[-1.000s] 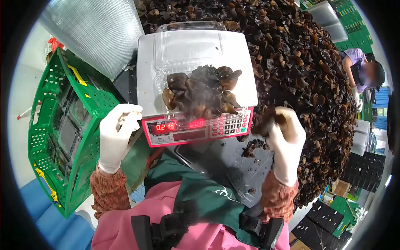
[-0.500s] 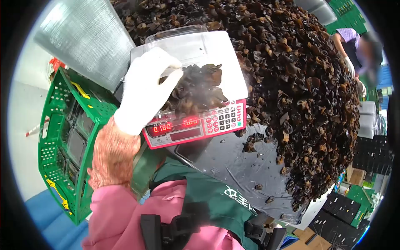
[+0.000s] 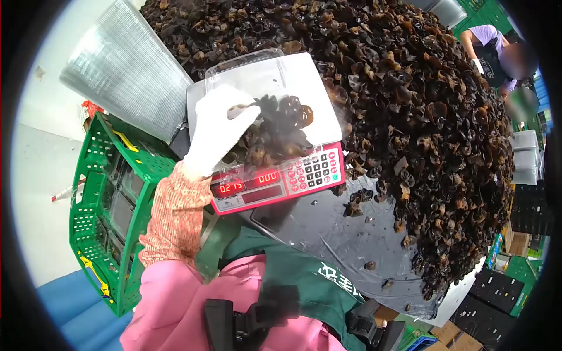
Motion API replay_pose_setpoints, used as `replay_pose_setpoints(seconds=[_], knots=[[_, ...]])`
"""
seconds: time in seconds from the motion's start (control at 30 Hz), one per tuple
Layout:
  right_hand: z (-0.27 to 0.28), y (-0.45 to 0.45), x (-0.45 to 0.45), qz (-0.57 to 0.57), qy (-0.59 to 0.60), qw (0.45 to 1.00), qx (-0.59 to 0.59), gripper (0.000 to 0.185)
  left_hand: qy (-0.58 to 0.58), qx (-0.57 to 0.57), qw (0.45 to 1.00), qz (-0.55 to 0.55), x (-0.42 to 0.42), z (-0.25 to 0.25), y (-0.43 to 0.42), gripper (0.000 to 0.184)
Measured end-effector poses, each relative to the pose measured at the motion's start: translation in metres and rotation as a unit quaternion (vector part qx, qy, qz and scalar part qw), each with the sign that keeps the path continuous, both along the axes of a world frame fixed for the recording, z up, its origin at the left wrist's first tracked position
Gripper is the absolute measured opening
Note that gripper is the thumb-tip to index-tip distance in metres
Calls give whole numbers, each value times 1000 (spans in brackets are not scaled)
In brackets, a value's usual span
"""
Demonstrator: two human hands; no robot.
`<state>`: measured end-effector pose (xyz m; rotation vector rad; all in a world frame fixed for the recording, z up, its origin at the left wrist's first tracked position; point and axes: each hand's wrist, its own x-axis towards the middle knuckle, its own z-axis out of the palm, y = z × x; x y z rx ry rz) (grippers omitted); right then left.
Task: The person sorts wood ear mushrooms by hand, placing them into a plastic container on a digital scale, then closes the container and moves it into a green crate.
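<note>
Fungus (image 3: pixel 284 126): heaped in the near half of the box, on the scale; wet-looking, cupped and frilled, brown to black
Box (image 3: pixel 257 67): clear, thin plastic; opened flat, its lid half towards the plate's far edge
Scale (image 3: pixel 321 105): smooth white plate, red front; display lit at 0.215
Left hand (image 3: pixel 225 126): white-gloved, over the heap's left side; fingers bent, tips close together (whether they pinch a piece, I cannot tell)
Right hand: out of view; its fingers cannot be told
Pile (image 3: pixel 421 105): broad mound of glossy, curled fungus
Sheet (image 3: pixel 345 251): grey, creased, shiny; loose scraps on it
Crate (image 3: pixel 146 202): green, perforated plastic, yellow handles; dark trays (image 3: pixel 122 207) inside
Stack (image 3: pixel 126 73): clear plastic, finely ribbed; beyond the crate
</note>
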<state>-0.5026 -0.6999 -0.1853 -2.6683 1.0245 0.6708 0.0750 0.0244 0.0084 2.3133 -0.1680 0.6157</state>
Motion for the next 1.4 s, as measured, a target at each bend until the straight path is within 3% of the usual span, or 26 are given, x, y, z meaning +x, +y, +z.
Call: replay_pose_setpoints(seconds=[0.03, 0.07, 0.17, 0.3, 0.4, 0.47, 0.53, 0.6, 0.63, 0.67, 0.7, 0.73, 0.77, 0.83, 0.9, 0.93, 1.0, 1.1, 1.13, 1.17, 1.27, 1.4], knots=[[8, 3, 8, -7, 3, 1000, 9, 48, 17, -78, 997, 5, -3, 2, 2, 12], [14, 6, 12, -11, -12, 1000, -5, 48, 21, -75, 997, -1, -8, 8, 8, 13], [26, 11, 31, -28, -68, 996, -45, 45, 92, -304, 948, 6, -20, 29, 3, 21], [66, 40, 88, -79, -229, 963, -118, 37, 132, -429, 892, -44, -28, 44, 5, 27], [111, 71, 148, -96, -398, 902, -136, 32, 97, -592, 785, -153, -34, 21, 6, 44], [142, 98, 188, -96, -464, 873, -114, 29, 175, -703, 669, -167, -33, 35, -5, 50], [162, 144, 237, -92, -474, 874, -59, 25, 178, -721, 628, -233, -35, 28, -20, 48], [179, 198, 291, -84, -473, 877, 0, 23, 233, -718, 614, -231, -43, 32, -53, 40], [190, 230, 314, -82, -485, 867, 86, 23, 259, -716, 607, -230, -46, 34, -69, 36], [200, 260, 336, -91, -467, 859, 191, 27, 310, -637, 661, -247, -52, 33, -91, 32], [206, 286, 353, -5, -451, 867, 212, 41, 356, -550, 704, -274, -61, 28, -114, 29], [214, 306, 365, 60, -430, 861, 266, 55, 437, -495, 711, -243, -75, 20, -141, 25], [220, 328, 382, 104, -434, 830, 334, 60, 460, -361, 757, -291, -85, 14, -163, 22], [205, 334, 391, 247, -450, 804, 300, 52, 529, -338, 687, -366, -111, -21, -196, 24], [186, 325, 375, 278, -413, 804, 326, 42, 522, -450, 602, -404, -130, -49, -210, 28], [185, 310, 365, 270, -447, 797, 303, 31, 618, -368, 571, -395, -123, -33, -208, 33], [189, 281, 323, 163, -452, 856, 189, 21, 591, -318, 634, -383, -119, -16, -202, 33], [200, 230, 251, 0, -364, 930, 44, 22, 530, -266, 739, -321, -110, -38, -182, 32], [187, 209, 223, 21, -326, 944, -57, 27, 532, -277, 737, -311, -107, -46, -176, 31], [181, 194, 197, -22, -215, 973, -78, 43, 531, -288, 739, -299, -105, -51, -171, 30], [161, 189, 166, 32, -94, 959, -264, 70, 534, -291, 742, -283, -107, -53, -171, 30], [138, 214, 204, 12, -330, 936, -120, 60, 511, -275, 773, -256, -109, -43, -179, 29]])
